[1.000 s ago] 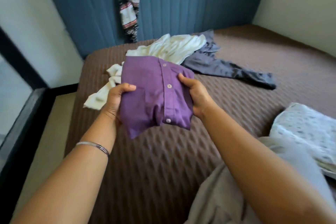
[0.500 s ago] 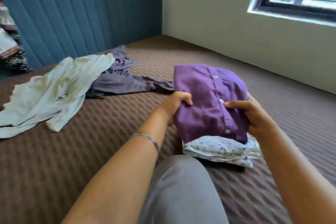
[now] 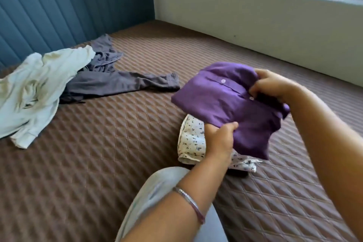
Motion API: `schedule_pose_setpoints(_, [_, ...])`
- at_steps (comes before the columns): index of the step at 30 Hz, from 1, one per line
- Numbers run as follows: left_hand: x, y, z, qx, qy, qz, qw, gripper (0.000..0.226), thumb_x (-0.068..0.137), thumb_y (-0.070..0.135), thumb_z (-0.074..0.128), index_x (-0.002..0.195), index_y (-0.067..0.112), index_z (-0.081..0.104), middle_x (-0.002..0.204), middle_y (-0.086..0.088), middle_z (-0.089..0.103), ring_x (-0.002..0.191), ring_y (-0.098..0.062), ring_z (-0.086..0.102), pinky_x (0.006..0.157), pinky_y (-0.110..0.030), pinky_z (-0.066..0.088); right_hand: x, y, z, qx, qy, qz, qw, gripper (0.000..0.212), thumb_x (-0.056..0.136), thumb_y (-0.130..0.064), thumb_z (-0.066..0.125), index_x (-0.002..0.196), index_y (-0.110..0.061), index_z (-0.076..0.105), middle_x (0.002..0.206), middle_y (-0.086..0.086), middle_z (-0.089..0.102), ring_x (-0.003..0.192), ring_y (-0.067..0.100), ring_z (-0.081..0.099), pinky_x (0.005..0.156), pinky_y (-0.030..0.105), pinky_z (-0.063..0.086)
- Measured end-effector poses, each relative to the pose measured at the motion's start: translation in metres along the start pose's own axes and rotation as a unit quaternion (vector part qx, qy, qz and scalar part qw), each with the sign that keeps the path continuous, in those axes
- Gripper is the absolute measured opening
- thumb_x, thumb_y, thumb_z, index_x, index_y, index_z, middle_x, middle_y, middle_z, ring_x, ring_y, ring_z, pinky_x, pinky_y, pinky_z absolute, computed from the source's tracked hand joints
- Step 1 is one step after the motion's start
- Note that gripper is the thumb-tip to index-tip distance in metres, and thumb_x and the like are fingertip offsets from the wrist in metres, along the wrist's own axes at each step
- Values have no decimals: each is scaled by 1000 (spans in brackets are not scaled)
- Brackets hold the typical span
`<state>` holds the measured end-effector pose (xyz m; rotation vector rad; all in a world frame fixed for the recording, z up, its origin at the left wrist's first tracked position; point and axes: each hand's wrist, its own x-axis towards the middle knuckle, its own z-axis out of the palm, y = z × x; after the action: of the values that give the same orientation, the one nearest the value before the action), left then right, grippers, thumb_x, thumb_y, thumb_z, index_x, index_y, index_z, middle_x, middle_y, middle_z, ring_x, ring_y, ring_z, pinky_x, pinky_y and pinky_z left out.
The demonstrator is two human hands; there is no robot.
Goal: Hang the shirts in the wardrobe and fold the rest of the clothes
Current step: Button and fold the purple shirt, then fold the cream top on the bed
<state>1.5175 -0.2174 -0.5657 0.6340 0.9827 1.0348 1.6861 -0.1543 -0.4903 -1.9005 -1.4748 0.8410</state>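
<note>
Both hands are gripping the folded purple shirt [image 3: 231,104]: the left hand [image 3: 220,141] is pinching its near edge, the right hand [image 3: 275,84] is clutching its far edge. They are holding it just over the folded floral cloth [image 3: 191,139], which is lying under the hands. It seems two pieces are folded. Far to the left of the hands, the cream garment [image 3: 37,84] and the grey garment [image 3: 110,80] are lying unfolded, waiting.

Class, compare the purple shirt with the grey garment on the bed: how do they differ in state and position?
The purple shirt is folded compactly; the grey garment lies unfolded, one sleeve stretched out. The purple shirt is gripped by the left hand and right hand above a floral cloth; the grey garment lies untouched, partly under a white garment. Both are over the brown bed cover.
</note>
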Motion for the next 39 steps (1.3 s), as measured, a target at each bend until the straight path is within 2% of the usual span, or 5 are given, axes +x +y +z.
schedule_pose_setpoints(4, [-16,-20,-10,82,-13,-156,984,50,56,23,84,97,8,60,93,-5,68,80,-17,63,66,-27,50,43,0,29,-279,-170,50,944,48,70,8,64,113,-12,65,107,13,68,92,27,62,71,32,50])
schedule_pose_setpoints(10, [3,8,-42,228,156,-46,960,146,37,56,85,152,8,9,159,-13,11,145,-28,21,118,-47,23,48,32,78,-319,-38,26,947,65,84,-10,59,145,-14,38,141,18,48,126,33,50,98,33,43])
schedule_pose_setpoints(17, [47,16,-26,681,23,205,702,88,93,42,51,153,24,-10,155,-11,-33,141,-38,-31,113,-57,-14,5,39,110,-282,90,65,953,58,98,-52,33,151,-34,20,162,6,6,148,30,0,115,57,0])
schedule_pose_setpoints(22, [85,-5,-61,802,-130,24,582,85,88,74,33,149,43,-17,154,-2,-36,139,-38,-33,107,-67,-17,-20,92,154,-309,47,110,943,67,93,-68,17,153,-39,6,162,4,-7,148,29,-13,111,60,-16])
schedule_pose_setpoints(39, [76,101,-206,810,58,79,578,83,91,60,48,155,26,7,162,-8,-10,147,-35,-16,116,-59,-6,21,-35,194,-417,19,34,908,83,87,-35,53,153,-13,7,160,18,-10,146,38,-12,111,65,-7])
